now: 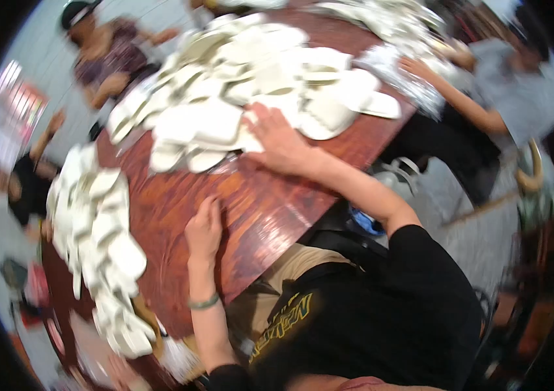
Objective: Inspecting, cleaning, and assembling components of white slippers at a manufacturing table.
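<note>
A large heap of cream-white slippers (205,124) lies across the dark red wooden table (251,241). My right hand (275,139) rests at the heap's near edge, fingers apart and touching the slippers, with no grasp on one visible. Bare tabletop lies beneath my left hand (205,228), which is closed with its fingers curled. Nothing sticks out of it, and a green bangle (204,302) circles that wrist. Motion blurs both hands slightly.
More slippers (98,228) are stacked along the table's left side. Clear plastic bags (404,75) lie at the far right, by a co-worker in grey (514,88). Other people stand at the far left (111,58) and left (26,189). A wooden chair (531,173) is at right.
</note>
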The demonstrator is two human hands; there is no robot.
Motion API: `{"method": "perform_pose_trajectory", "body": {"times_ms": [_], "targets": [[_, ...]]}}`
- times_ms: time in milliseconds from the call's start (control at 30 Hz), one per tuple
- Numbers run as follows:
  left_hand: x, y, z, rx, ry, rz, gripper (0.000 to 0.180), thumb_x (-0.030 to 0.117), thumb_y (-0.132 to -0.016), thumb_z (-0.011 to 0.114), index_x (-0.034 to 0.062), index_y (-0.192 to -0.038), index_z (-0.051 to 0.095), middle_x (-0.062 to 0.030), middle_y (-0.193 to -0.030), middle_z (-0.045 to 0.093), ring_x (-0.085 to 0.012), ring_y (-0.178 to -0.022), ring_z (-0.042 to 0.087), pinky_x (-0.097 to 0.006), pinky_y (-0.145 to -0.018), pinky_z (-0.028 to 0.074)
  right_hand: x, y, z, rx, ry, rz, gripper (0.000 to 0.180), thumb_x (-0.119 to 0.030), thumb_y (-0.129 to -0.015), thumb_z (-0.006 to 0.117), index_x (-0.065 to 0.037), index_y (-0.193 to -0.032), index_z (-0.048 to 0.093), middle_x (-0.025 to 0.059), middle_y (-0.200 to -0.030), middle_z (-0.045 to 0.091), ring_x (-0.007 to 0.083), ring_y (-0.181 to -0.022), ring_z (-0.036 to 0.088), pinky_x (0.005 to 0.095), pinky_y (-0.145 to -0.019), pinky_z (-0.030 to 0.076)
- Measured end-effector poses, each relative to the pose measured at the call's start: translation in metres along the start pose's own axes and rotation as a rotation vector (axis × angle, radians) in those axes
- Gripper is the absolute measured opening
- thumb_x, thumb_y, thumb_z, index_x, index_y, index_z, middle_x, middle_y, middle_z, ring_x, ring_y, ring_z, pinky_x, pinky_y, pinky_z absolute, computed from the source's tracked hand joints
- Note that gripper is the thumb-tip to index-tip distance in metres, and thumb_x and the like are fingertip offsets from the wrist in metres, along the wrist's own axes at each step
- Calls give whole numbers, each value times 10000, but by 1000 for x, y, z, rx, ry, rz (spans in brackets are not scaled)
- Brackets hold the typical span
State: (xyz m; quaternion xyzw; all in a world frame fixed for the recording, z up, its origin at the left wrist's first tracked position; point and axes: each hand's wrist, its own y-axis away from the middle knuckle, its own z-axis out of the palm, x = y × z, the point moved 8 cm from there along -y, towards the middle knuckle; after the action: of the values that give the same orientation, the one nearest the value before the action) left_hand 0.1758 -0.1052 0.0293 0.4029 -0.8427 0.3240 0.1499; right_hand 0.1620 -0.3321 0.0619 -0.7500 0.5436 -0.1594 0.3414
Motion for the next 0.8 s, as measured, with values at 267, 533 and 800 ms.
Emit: {"method": "perform_pose_trajectory", "body": {"times_ms": [267, 533, 800], "targets": [[5, -8, 17, 50, -125, 135, 186, 281, -881, 483, 105, -832, 517, -152, -609, 565, -338, -561, 592, -450, -461, 455, 28, -43, 72, -168, 161, -37, 709, -266, -832, 567, -10, -1402, 231, 227, -1442, 222, 355, -1337, 220, 408, -1104, 189], [3, -5, 30, -30, -7, 76, 231, 306, -892, 474, 88, -841, 532, -172, -603, 567, -369, -554, 579, -469, -496, 450, 63, -47, 70, -156, 99, -25, 733, -324, -875, 556, 38, -1400, 193, 270, -1431, 215, 380, -1340, 205, 430, -1100, 172], [-2, 3, 4, 6, -53, 18, 174, 240, -905, 507, 147, -1023, 596, -151, -702, 624, -348, -617, 614, -427, -518, 470, 27, -98, 131, -247, -42, 308, 998, -645, -583, 679, -113, -1355, 338, 328, -1305, 341, 475, -1174, 388, 478, -1002, 321]]}}
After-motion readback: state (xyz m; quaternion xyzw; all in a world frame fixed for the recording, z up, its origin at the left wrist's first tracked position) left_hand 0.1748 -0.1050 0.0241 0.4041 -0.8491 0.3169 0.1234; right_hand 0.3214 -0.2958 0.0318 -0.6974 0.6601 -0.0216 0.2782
